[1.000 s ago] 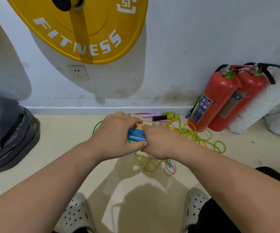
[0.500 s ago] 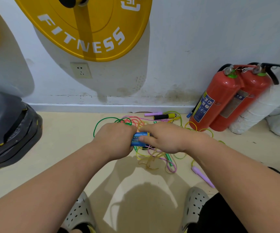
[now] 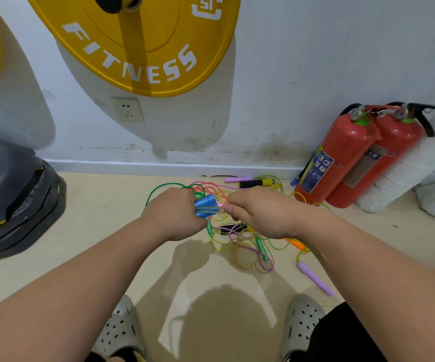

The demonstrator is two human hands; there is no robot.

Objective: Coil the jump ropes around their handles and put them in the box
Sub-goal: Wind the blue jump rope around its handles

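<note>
**Fig. Head view, beige floor by a white wall.**

L hand [image 3: 170,215] grips a pair of blue handles [image 3: 206,205] held side by side. Its fingers are curled tight round them, and the handle ends stick out to the right of the fist. A yellowish cord [image 3: 209,210] lies across the handles; no. of turns can't be told. R hand [image 3: 260,214] sits just right of the handles with fingers curled, thumb & forefinger pinching that cord close to the handle ends. Both hands are at centre, raised above the floor, w/ the rope tangle [image 3: 239,246] behind & below them.

The tangle holds green, pink, yellow & braided pink-purple cords.
- In it: a green handle [image 3: 260,248].
- At its right edge: an orange handle [image 3: 296,244], partly hidden by the R forearm.
- Near right, lying apart: a purple handle [image 3: 314,278].
- Far side, by the skirting: a 2nd purple handle [image 3: 238,179] & a black-and-yellow handle [image 3: 256,183].

Far right, two red fire extinguishers [image 3: 336,158] lean on the wall, touching each other, w/ a white wrapped roll [image 3: 404,176] just right of them. At top is a yellow weight plate [image 3: 143,40] marked FITNESS, w/ a wall socket [image 3: 127,109] below it. At left is dark grey stacked gear [image 3: 10,194], type unclear. At the near edge is a pair of grey perforated clogs [image 3: 119,333].
</note>
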